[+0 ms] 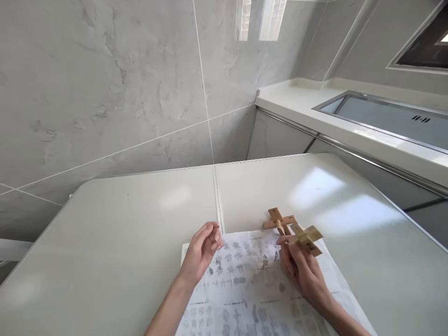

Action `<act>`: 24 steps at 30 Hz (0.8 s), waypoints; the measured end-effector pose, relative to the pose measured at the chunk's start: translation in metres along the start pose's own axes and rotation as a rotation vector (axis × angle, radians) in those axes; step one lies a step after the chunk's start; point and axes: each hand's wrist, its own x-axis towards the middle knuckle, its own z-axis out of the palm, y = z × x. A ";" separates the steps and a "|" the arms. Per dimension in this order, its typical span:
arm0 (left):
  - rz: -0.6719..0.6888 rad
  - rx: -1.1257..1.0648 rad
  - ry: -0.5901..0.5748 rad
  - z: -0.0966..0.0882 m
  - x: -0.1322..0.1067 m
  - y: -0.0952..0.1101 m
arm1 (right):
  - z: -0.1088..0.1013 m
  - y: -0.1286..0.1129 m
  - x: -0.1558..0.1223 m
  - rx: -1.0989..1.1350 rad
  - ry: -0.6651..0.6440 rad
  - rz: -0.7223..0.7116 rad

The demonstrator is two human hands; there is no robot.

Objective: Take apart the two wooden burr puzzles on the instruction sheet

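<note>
A pale wooden puzzle assembly [305, 239], made of short crossed bars with a dark mark on one end, is in the fingers of my right hand [303, 270]. Just beyond its fingertips is a browner crossed-bar wooden puzzle piece [278, 219], with small dark marks on its bars. Whether this one rests on the table or touches the held bars I cannot tell. My left hand [203, 247] hovers by the left top corner of a printed sheet [234, 289], fingers loosely bent, nothing visible in them. The sheet shows rows of grey figures, partly covered by my right hand.
Under the sheet is a glossy white table [115, 252] with a seam [217, 200] down its middle. A grey tiled wall [140, 84] rises behind it. At right runs a white counter [287, 100] with a glass-and-metal panel [385, 116] set in its top.
</note>
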 end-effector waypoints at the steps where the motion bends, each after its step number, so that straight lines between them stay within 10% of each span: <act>1: 0.004 0.046 -0.009 0.001 -0.001 0.000 | 0.000 0.002 -0.003 -0.071 -0.046 -0.017; 12: 0.152 0.685 -0.221 0.014 -0.027 -0.010 | 0.019 -0.015 -0.013 -0.423 -0.441 -0.198; 24: 0.001 0.445 -0.426 0.016 -0.040 -0.031 | 0.051 -0.019 -0.005 -0.230 -0.720 0.012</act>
